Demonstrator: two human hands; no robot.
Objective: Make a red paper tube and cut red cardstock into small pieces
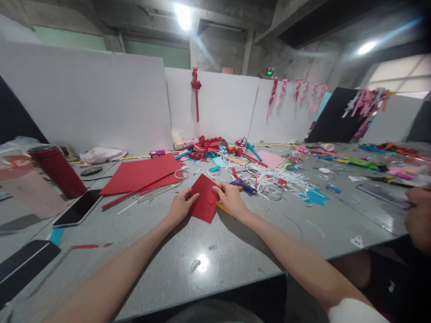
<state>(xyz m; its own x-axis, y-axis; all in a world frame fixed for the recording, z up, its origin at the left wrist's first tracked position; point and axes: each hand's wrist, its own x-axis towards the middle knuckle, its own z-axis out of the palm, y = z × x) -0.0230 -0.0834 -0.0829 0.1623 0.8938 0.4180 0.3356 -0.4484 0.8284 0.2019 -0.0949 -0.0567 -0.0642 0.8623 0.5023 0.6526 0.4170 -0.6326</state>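
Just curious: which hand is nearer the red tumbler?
Left. The left hand lies on the tumbler's side of the red paper; the right hand is beyond it.

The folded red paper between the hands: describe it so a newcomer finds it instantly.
On the grey table, find the person's left hand and right hand. Both pinch the folded red paper. Unlike the large flat red sheets behind, it is small and creased.

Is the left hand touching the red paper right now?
Touching. The head view shows the left hand with fingertips pressed on the left edge of the folded red paper; no gap shows between them.
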